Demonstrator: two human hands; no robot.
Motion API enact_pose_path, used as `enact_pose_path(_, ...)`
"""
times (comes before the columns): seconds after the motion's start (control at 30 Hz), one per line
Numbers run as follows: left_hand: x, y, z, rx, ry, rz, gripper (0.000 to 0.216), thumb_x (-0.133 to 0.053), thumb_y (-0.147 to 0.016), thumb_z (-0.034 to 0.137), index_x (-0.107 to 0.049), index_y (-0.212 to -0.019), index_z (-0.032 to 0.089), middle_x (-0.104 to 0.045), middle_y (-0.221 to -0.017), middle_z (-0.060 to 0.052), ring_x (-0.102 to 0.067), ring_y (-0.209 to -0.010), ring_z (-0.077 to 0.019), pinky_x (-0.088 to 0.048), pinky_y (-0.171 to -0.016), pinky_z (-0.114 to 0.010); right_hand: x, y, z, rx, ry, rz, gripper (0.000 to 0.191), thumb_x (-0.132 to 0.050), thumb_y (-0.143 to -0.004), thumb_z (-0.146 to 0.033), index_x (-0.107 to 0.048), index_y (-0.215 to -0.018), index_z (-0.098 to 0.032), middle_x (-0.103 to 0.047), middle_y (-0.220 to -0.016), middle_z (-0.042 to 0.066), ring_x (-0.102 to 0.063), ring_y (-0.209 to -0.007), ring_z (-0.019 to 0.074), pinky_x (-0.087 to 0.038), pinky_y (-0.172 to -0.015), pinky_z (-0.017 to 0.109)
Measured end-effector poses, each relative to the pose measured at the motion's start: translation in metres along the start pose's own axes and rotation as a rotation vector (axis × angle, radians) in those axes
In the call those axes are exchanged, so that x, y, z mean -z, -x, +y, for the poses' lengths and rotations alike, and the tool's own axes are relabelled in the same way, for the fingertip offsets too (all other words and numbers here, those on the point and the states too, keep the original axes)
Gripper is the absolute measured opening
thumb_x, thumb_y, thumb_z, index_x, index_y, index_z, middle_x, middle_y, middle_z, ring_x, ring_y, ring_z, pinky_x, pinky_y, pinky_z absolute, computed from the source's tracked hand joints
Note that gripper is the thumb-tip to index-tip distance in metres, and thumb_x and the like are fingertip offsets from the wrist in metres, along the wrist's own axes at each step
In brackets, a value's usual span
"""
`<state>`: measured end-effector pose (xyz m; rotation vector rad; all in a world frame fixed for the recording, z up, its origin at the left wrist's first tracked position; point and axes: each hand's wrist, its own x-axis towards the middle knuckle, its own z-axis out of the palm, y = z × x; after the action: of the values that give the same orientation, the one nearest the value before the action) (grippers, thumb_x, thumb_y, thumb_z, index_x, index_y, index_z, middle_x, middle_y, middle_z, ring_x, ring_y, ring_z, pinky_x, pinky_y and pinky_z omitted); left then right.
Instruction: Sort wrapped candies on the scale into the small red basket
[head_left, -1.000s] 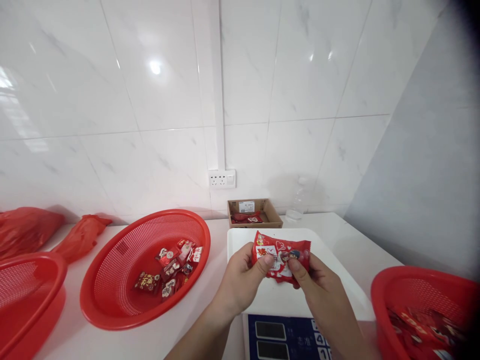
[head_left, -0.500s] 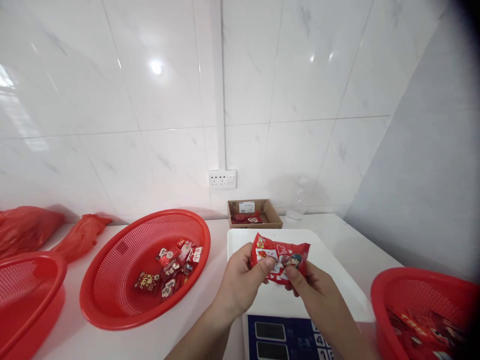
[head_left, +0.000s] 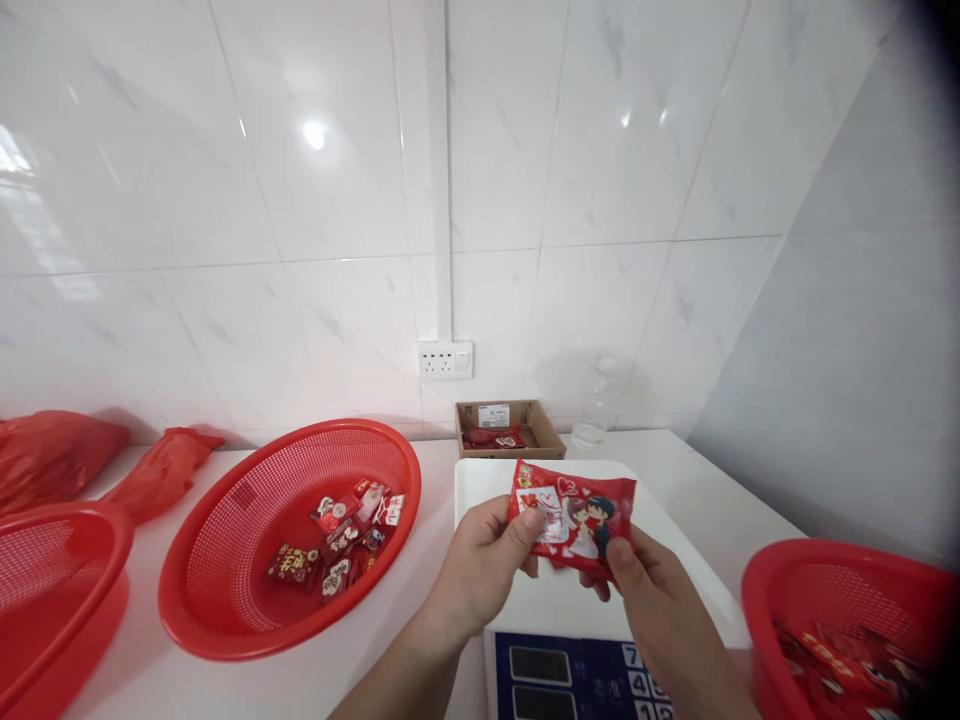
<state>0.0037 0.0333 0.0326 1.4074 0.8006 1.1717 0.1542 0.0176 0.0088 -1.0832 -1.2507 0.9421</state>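
Note:
A red candy packet (head_left: 574, 515) printed with a cartoon couple and hearts is held up in front of me. My left hand (head_left: 487, 560) pinches its left end, thumb on the front. At the lower right corner, my right hand (head_left: 649, 590) grips it the same way. Both hands are closed on the packet, and the fingers behind it are mostly hidden. Below them is a digital scale with a white pan (head_left: 675, 560) and a blue keypad panel (head_left: 592, 680). Something small and red shows just under the packet, too hidden to name.
A red basket (head_left: 217, 600) with several wrapped sweets stands left of the scale. Another basket (head_left: 847, 560) with packets is at right, and a third (head_left: 97, 520) at far left. Behind are a cardboard box (head_left: 551, 450), a clear bottle (head_left: 592, 415) and red plastic bags (head_left: 60, 450).
My right hand has slid right and slightly down along the packet, its thumb now at the corner. More of the printed couple shows, and the packet looks flatter and more spread out.

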Motion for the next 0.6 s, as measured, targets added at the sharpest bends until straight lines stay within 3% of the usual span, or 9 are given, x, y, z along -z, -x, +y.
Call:
enact_pose_path(0.23, 0.003, 0.000, -0.005, -0.004, -0.022, -0.074, 0.045, -0.049, -0.078, 0.058, -0.054, -0.069, 0.014, -0.051, -0.058, 0.000, -0.043, -0.052, -0.0099, -0.035, -0.049, -0.021, -0.002, 0.005, -0.010, -0.040, 0.214, -0.044, 0.055, -0.045, -0.072, -0.068, -0.054, -0.053, -0.018, -0.054, -0.048, 0.002, -0.045, -0.046, 0.0135, -0.036, -0.045, 0.025)
enact_pose_path(0.47, 0.001, 0.002, -0.003, -0.062, 0.027, -0.236, 0.045, -0.047, -0.080, 0.056, -0.052, -0.065, 0.014, -0.052, -0.058, -0.002, -0.044, -0.054, -0.0103, -0.033, -0.050, -0.020, 0.000, 0.003, -0.008, -0.040, 0.327, -0.067, 0.054, -0.041, -0.073, -0.068, -0.048, -0.050, -0.020, -0.050, -0.047, 0.000, -0.044, -0.045, 0.0139, -0.035, -0.044, 0.025)
enact_pose_path(0.6, 0.000, 0.002, -0.004, -0.038, 0.056, -0.197, 0.039, -0.050, -0.081, 0.050, -0.055, -0.069, 0.014, -0.054, -0.059, -0.001, -0.043, -0.053, -0.0093, -0.034, -0.050, -0.019, -0.007, 0.008, -0.014, -0.034, 0.303, -0.012, 0.051, -0.043, -0.073, -0.065, -0.046, -0.049, -0.020, -0.045, -0.047, -0.002, -0.040, -0.046, 0.0128, -0.033, -0.045, 0.024)
